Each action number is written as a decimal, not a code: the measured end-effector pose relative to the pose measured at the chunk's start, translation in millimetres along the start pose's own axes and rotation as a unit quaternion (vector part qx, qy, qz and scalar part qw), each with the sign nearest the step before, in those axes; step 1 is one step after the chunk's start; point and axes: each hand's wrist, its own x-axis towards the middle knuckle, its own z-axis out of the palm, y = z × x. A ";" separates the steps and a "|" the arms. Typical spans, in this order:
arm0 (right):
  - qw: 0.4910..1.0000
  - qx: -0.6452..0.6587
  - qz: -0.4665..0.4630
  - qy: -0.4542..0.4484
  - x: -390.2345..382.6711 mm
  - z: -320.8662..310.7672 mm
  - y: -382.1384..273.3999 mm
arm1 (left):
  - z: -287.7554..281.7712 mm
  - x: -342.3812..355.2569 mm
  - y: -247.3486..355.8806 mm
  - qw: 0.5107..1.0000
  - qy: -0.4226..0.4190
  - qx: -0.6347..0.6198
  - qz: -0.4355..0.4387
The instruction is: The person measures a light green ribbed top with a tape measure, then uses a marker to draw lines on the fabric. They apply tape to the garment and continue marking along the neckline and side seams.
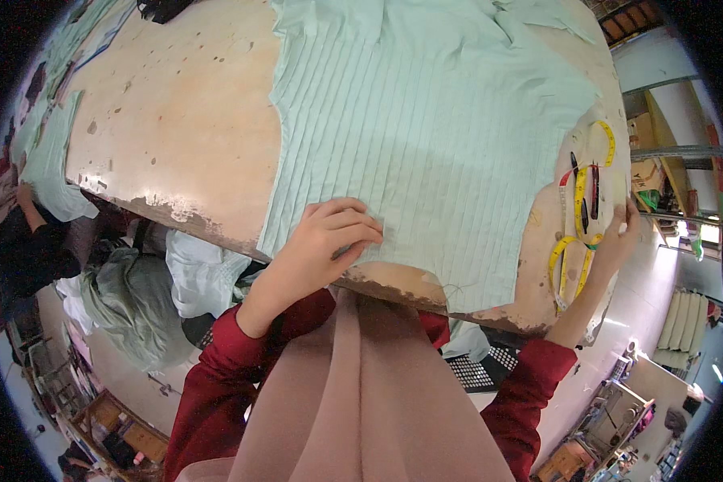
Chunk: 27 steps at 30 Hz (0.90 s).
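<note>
Mint-green fabric [426, 153] with narrow lengthwise pleats lies spread on the worktable. My left hand [329, 237] rests on its near edge, fingers curled and thumb tucked close to the fingertips. A small greyish bit shows at those fingertips, but what they hold is too unclear to name. At the table's right edge is my right hand [621, 233], its fingers stretched out and apart, apparently holding nothing. Beside that forearm a yellow tape measure [580, 205] lies in loops. Next to the tape are a dark red and black pen-like tool [594, 186] and a slim black piece [585, 215].
The worktable [169, 112] has a worn, chipped near edge. Bundled grey-green cloth [132, 301] and white cloth [201, 273] lie below it at left. Another person's hand [26, 193] is by green cloth [55, 169] at far left. Shelving [675, 153] stands at right.
</note>
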 end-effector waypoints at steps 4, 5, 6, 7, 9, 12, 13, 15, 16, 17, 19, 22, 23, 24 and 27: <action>0.959 0.259 0.109 0.026 -32.4 -9.8 -37.6 | 0.1 -5.7 -2.8 0.998 -0.016 0.051 0.022; 0.943 0.316 0.106 -0.006 -43.4 -10.5 -49.0 | 0.0 -5.5 -3.4 0.997 -0.018 0.071 0.031; 0.914 0.382 0.130 -0.031 -57.3 -11.2 -61.4 | -0.1 -5.8 -3.2 0.995 -0.021 0.090 0.046; 0.873 0.469 0.115 -0.070 -65.7 -7.9 -73.5 | -0.8 -3.2 -5.5 0.993 -0.017 0.106 0.054; 0.816 0.531 0.173 -0.145 -81.5 -5.3 -96.8 | -2.4 -2.4 -5.7 0.989 -0.018 0.125 0.071; 0.861 0.445 0.162 -0.185 -106.4 1.9 -130.7 | -6.1 -1.1 -5.0 0.986 -0.028 0.140 0.082; 0.896 0.376 0.153 -0.183 -114.0 4.8 -141.9 | -6.9 -0.3 -4.3 0.988 -0.029 0.133 0.074; 0.961 0.088 -0.083 -0.248 -122.4 7.1 -161.4 | -7.6 1.8 -2.6 0.991 -0.027 0.115 0.059; 0.944 -0.058 -0.192 -0.260 -126.0 7.9 -170.8 | -7.7 2.9 -1.6 0.993 -0.025 0.108 0.040; 0.943 -0.092 -0.188 -0.258 -131.0 9.7 -181.1 | -7.7 3.7 -0.6 0.995 -0.023 0.100 0.021; 0.942 -0.146 -0.171 -0.251 -138.6 11.4 -199.4 | -8.0 4.9 0.2 0.996 -0.019 0.083 0.000; 0.908 -0.040 -0.343 -0.238 -142.7 14.4 -215.8 | -7.1 4.9 -1.2 0.999 -0.001 0.047 -0.008; 0.870 0.023 -0.359 -0.336 -143.1 21.1 -218.6 | -6.1 4.7 -2.2 0.999 0.010 0.030 -0.010; 0.827 0.101 -0.387 -0.394 -142.7 30.5 -219.8 | -5.1 4.4 -3.5 1.000 0.020 0.013 -0.011; 0.771 0.189 -0.423 -0.436 -142.4 49.2 -215.1 | -2.3 3.2 -8.4 0.999 0.034 -0.006 -0.013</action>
